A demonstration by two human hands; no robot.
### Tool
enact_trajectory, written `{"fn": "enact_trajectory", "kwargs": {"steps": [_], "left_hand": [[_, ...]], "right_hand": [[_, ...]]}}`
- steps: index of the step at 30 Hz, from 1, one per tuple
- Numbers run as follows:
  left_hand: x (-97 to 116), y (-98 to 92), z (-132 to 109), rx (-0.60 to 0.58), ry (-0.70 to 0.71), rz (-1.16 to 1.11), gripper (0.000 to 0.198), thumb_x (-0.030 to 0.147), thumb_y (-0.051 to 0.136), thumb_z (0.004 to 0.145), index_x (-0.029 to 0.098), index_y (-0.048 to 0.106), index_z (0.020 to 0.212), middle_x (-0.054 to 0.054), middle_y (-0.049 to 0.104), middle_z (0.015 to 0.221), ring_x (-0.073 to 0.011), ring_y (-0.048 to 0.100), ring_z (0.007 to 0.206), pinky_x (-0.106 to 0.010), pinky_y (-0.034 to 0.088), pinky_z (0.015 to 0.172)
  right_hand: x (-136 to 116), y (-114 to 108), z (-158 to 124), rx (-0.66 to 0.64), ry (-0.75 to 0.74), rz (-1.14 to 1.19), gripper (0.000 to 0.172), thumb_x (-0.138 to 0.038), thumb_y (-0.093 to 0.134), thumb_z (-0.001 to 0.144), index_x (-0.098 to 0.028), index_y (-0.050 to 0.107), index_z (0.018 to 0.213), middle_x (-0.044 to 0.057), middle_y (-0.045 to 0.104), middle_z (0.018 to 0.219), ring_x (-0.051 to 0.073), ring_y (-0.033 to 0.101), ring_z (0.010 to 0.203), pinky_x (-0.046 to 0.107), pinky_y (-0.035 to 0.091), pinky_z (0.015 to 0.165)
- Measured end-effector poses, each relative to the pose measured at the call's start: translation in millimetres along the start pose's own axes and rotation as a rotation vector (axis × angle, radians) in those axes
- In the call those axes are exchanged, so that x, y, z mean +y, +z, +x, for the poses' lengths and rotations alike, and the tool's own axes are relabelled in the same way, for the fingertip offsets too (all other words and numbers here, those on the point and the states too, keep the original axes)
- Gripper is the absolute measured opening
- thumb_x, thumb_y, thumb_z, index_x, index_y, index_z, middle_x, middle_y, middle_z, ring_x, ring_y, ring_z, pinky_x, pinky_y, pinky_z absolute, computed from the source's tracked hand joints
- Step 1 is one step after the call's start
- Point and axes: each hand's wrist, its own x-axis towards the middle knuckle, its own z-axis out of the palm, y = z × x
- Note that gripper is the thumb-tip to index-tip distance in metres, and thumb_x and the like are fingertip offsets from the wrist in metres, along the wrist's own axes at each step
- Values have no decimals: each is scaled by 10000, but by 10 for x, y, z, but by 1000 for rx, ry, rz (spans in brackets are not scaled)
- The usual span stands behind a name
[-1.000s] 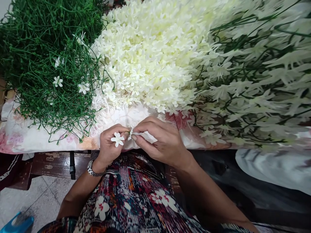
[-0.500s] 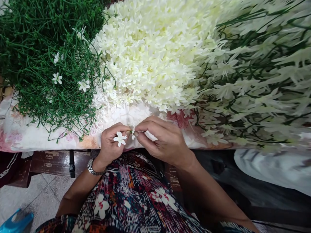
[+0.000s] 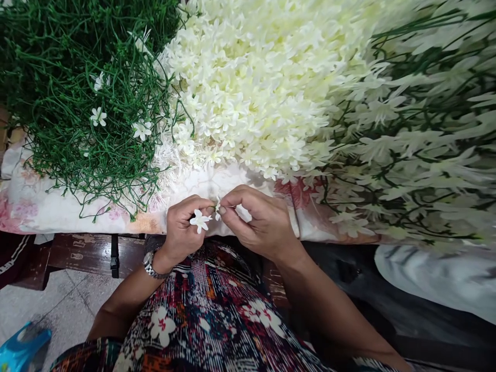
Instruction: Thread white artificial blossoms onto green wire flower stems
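My left hand (image 3: 182, 227) is closed, thumb and fingers pinching a thin green stem. A white artificial flower (image 3: 200, 220), its petals spread, pokes out below that thumb. Between the fingertips of both hands sits a second, small white flower (image 3: 217, 208), seen edge-on. My right hand (image 3: 265, 222) is pinched at this second flower, and a fine pale strand shows beside its fingertips. The fingers hide most of the stem. Both hands are just over the near edge of the flowered cloth (image 3: 93, 219).
Green plastic stems (image 3: 93, 57) are heaped at left, with a few white flowers among them. Loose white petals (image 3: 251, 88) pile up in the middle, beside white stamen threads (image 3: 166, 165). Stems with flowers (image 3: 418, 150) lie at right. A blue object (image 3: 23, 349) is on the floor.
The view has shifted slightly, so the heaps and hands appear a little further right. Both hands keep the same pinch, close together at the small flower.
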Motion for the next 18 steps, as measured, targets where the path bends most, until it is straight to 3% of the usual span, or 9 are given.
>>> {"fn": "enact_trajectory", "kwargs": {"steps": [12, 18], "left_hand": [[2, 27, 6, 92, -11, 16, 112, 75, 497, 708, 143, 565, 649, 36, 468, 557, -56, 392, 505, -176, 327, 475], [17, 19, 25, 75, -46, 42, 101, 101, 508, 712, 142, 563, 638, 32, 460, 552, -63, 396, 512, -186, 323, 476]], "right_hand": [[11, 128, 20, 50, 24, 32, 85, -81, 501, 746, -159, 473, 727, -1, 512, 629, 80, 488, 597, 210, 413, 547], [25, 128, 25, 37, 30, 27, 72, -105, 483, 767, -169, 477, 735, -5, 508, 624, 83, 493, 584, 214, 420, 531]]}}
